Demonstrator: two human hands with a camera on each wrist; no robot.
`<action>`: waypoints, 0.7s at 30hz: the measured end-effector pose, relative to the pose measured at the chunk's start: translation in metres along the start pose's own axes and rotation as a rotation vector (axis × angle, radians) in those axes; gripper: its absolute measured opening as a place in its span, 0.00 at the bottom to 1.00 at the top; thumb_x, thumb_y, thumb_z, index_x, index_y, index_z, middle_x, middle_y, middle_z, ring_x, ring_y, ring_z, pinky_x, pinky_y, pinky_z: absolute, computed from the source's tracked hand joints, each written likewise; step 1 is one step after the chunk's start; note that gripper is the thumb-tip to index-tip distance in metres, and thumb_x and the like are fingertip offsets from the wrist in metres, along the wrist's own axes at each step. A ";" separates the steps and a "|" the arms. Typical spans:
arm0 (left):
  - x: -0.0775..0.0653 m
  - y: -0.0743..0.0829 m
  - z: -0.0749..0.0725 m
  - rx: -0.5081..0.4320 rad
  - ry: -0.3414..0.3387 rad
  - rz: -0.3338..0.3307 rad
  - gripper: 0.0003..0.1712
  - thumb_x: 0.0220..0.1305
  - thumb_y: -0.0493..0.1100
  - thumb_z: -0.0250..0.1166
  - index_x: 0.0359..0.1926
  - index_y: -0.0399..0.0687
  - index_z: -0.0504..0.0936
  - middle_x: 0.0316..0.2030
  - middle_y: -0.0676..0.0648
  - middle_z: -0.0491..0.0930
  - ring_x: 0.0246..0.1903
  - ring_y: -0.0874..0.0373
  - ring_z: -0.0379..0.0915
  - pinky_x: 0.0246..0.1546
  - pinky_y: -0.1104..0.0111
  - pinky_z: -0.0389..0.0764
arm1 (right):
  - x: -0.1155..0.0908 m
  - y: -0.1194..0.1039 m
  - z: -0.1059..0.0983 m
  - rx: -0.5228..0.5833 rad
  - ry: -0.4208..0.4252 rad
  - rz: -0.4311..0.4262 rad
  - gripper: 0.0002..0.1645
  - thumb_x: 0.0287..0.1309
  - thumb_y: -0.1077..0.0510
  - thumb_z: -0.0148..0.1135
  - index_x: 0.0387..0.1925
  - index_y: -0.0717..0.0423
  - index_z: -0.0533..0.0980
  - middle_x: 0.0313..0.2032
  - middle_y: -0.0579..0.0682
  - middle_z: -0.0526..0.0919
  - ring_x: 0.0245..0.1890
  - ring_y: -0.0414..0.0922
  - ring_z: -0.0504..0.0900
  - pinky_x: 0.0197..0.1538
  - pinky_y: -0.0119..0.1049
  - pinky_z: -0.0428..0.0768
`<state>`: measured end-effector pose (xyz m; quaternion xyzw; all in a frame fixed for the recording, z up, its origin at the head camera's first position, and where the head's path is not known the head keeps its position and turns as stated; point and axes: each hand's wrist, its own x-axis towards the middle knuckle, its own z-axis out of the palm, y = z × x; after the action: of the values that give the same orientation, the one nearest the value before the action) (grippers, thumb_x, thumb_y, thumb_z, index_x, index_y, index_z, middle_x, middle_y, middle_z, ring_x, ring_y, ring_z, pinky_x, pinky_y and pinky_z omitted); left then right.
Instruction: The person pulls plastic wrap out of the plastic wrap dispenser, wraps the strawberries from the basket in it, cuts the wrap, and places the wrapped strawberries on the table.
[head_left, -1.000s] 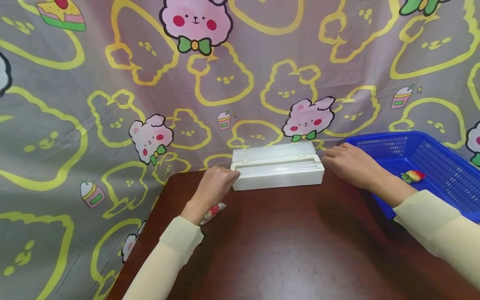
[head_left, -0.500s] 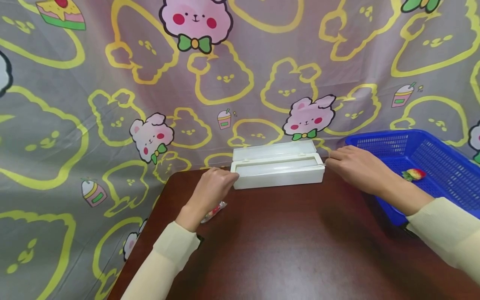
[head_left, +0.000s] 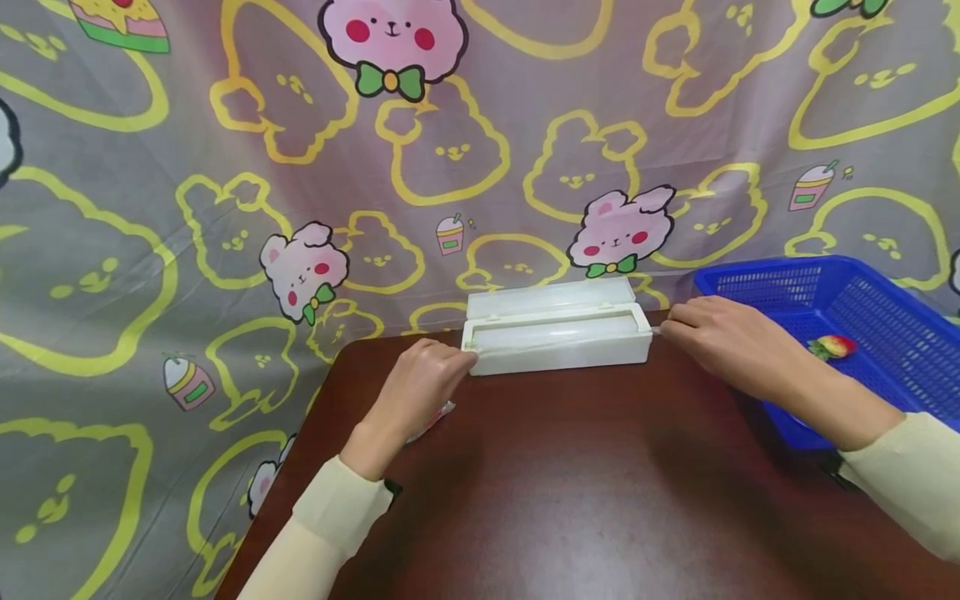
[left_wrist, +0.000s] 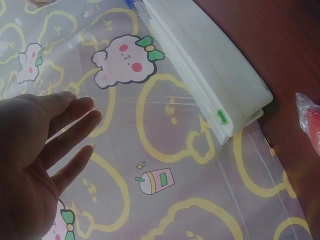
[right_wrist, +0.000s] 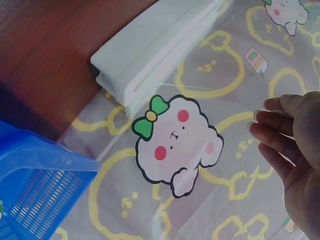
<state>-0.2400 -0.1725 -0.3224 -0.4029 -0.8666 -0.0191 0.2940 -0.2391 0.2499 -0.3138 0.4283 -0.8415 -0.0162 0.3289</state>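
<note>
Barely visible clear film (head_left: 562,342) spans the white box (head_left: 562,360), pinched just beyond its ends by the left hand (head_left: 420,377) and right hand (head_left: 726,335), a half-hidden wrapped red item (head_left: 435,420) before the box's left end, a cut-off blue basket (head_left: 851,265) right of the box

Right hand (head_left: 723,337) shifted outward, now apart from box (head_left: 562,360) end; left hand (head_left: 412,387) drawn back slightly, hiding more of wrapped red item (head_left: 442,414)
</note>
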 end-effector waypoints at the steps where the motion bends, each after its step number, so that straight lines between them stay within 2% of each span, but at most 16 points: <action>1: -0.001 0.001 -0.001 0.003 -0.002 0.004 0.11 0.60 0.27 0.69 0.36 0.48 0.83 0.24 0.54 0.83 0.31 0.58 0.82 0.46 0.59 0.81 | -0.001 -0.001 -0.001 0.000 -0.002 0.002 0.19 0.45 0.73 0.72 0.41 0.57 0.82 0.33 0.50 0.81 0.35 0.50 0.79 0.41 0.46 0.81; 7: -0.004 0.006 -0.005 0.015 -0.004 0.014 0.14 0.55 0.26 0.72 0.39 0.47 0.83 0.27 0.53 0.85 0.33 0.57 0.83 0.47 0.59 0.82 | -0.005 -0.007 -0.006 0.002 -0.021 0.015 0.25 0.41 0.72 0.77 0.45 0.56 0.83 0.36 0.50 0.84 0.38 0.50 0.81 0.44 0.47 0.84; 11: -0.006 0.010 -0.007 0.020 0.006 0.017 0.14 0.56 0.28 0.74 0.41 0.47 0.84 0.30 0.52 0.87 0.33 0.57 0.84 0.47 0.59 0.82 | -0.007 -0.008 -0.008 0.008 -0.014 -0.006 0.25 0.43 0.73 0.74 0.46 0.57 0.83 0.36 0.51 0.83 0.38 0.51 0.81 0.43 0.47 0.83; 15: -0.008 0.014 -0.009 0.015 0.008 0.008 0.12 0.58 0.33 0.76 0.42 0.47 0.86 0.31 0.51 0.88 0.33 0.58 0.84 0.48 0.58 0.83 | -0.009 -0.009 -0.009 0.023 0.025 -0.038 0.17 0.51 0.72 0.63 0.44 0.59 0.82 0.35 0.51 0.83 0.37 0.51 0.80 0.42 0.47 0.82; 17: -0.009 0.016 -0.010 0.015 0.012 0.008 0.12 0.58 0.35 0.76 0.43 0.47 0.87 0.32 0.51 0.88 0.34 0.58 0.84 0.48 0.59 0.83 | -0.010 -0.009 -0.009 0.027 0.043 -0.049 0.13 0.61 0.68 0.54 0.43 0.60 0.82 0.35 0.51 0.82 0.37 0.51 0.80 0.42 0.47 0.81; 19: -0.011 0.017 -0.013 0.017 0.019 0.013 0.12 0.58 0.35 0.77 0.44 0.47 0.88 0.33 0.51 0.89 0.34 0.58 0.84 0.48 0.59 0.82 | -0.011 -0.010 -0.010 0.028 0.056 -0.057 0.19 0.71 0.64 0.42 0.44 0.59 0.82 0.35 0.51 0.82 0.37 0.51 0.79 0.42 0.47 0.81; 21: -0.011 0.019 -0.015 0.027 0.024 0.024 0.12 0.58 0.35 0.76 0.44 0.47 0.88 0.33 0.51 0.89 0.33 0.58 0.84 0.48 0.59 0.82 | -0.012 -0.012 -0.011 0.027 0.063 -0.059 0.29 0.79 0.59 0.30 0.43 0.60 0.82 0.35 0.51 0.82 0.37 0.51 0.80 0.41 0.47 0.81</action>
<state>-0.2134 -0.1714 -0.3200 -0.4090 -0.8582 -0.0085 0.3100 -0.2198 0.2539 -0.3155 0.4575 -0.8180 -0.0008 0.3486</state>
